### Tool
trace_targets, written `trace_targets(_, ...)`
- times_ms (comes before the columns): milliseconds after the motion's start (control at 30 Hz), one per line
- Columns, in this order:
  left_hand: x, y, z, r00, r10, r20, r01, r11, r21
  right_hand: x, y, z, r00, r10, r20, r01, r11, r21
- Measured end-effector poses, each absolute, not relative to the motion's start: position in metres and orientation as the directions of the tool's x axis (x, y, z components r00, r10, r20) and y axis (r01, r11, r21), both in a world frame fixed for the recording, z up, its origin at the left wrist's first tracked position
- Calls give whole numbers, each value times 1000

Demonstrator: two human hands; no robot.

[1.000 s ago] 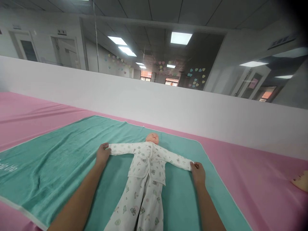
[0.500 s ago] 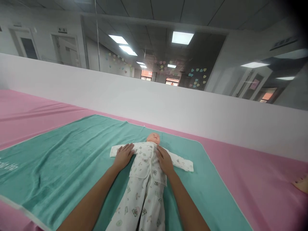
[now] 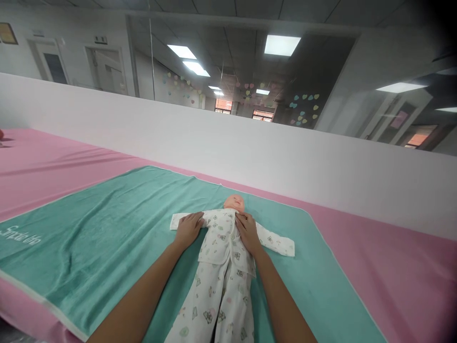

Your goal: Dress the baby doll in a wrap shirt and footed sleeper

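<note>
A baby doll lies on its back on a teal towel (image 3: 117, 224), its head (image 3: 234, 203) pointing away from me. It wears a white printed jacket (image 3: 218, 240) and matching trousers (image 3: 207, 300), with both sleeves spread out sideways. My left hand (image 3: 190, 230) rests palm down on the sleeve at the picture's left, fingers extended towards the shoulder. On the other side of the chest, my right hand (image 3: 247, 232) lies on the jacket front close to the collar, its fingers slightly bent. The thumbs are partly hidden, and no cloth is visibly gripped.
Pink sheeting (image 3: 385, 257) covers the surface around the towel. A low white wall (image 3: 271, 157) runs along the far side, with glass above it. White lettering (image 3: 19, 236) marks the towel's left part. A small red object (image 3: 1, 135) shows at the far left edge.
The view has turned slightly, so the doll and towel appear farther right. My right hand has shifted a little up towards the collar, its fingers more bent. My left hand stays on the sleeve.
</note>
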State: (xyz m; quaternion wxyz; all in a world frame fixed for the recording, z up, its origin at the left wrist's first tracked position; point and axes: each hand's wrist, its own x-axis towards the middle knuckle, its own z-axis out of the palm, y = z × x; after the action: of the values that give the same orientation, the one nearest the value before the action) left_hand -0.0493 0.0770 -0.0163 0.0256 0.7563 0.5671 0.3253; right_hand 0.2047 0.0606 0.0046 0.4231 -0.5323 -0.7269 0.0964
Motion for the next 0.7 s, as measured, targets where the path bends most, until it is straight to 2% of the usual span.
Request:
trace_targets(167, -49, 78, -17, 144, 882, 450, 833, -353, 425, 203, 59, 8, -31, 854, 520, 634, 419, -650)
trace_targets(300, -51, 78, -20, 125, 871, 476, 817, -362, 449, 202, 60, 11, -75, 843, 532, 618, 458, -639)
trace_targets(467, -30, 73, -3, 46, 828, 560, 694, -429, 578, 200, 62, 13, -96, 831, 548, 618, 481, -622)
trace_targets(567, 5, 78, 26, 141, 875, 463, 634, -439, 637, 199, 61, 13, -66, 807, 587, 607, 499, -618)
trace_targets(700, 47, 94, 60, 251, 898, 361, 677, -430, 598, 198, 60, 13, 8, 802, 598, 591, 479, -649)
